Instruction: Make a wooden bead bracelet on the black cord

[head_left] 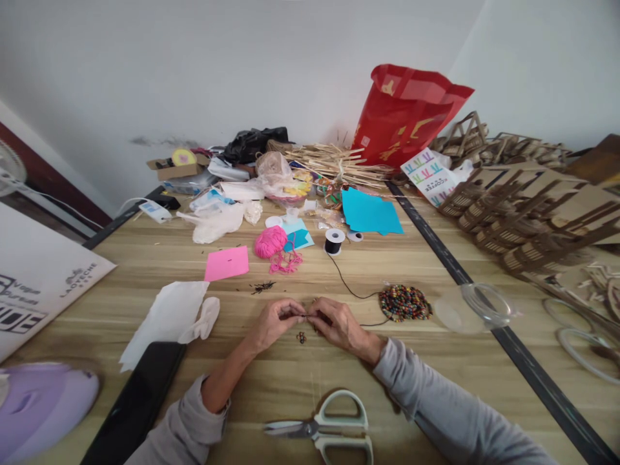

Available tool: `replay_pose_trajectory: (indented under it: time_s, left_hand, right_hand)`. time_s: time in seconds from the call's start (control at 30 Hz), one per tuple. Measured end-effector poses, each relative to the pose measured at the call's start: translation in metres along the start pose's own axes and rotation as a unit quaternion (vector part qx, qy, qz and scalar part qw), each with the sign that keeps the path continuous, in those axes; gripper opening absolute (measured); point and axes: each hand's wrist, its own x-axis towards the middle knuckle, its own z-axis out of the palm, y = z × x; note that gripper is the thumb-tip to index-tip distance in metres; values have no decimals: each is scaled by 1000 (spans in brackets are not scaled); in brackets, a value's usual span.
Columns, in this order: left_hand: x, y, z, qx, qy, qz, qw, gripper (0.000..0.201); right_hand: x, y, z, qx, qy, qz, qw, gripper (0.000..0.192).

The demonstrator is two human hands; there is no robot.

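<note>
My left hand and my right hand meet fingertip to fingertip above the table, both closed in a pinch. Between them shows a thin dark strand, apparently the black cord, which runs from the bead pile to my right hand. Multicoloured strung beads lie heaped right of my hands. Another stretch of cord leads back from them to a white spool of black cord. Just below my fingertips is a tiny cluster of beads. Whether a bead sits in my fingers is too small to tell.
White-handled scissors lie near the front edge, beside a black phone-like slab at left. Pink yarn, pink paper, blue sheets and black snippets lie beyond. Small woven baskets crowd the right.
</note>
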Motion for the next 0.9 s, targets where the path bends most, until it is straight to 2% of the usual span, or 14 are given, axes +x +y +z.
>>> replay_pose_trajectory:
  time_s: [0.4, 0.9]
  left_hand:
    - [1, -2, -1, -1, 19, -7, 1000, 12]
    - [1, -3, 0, 24, 12, 10, 1000, 9]
  right_hand:
    - [4, -5, -4, 16, -11, -18, 1000, 17]
    - [3, -5, -3, 17, -3, -24, 1000, 15]
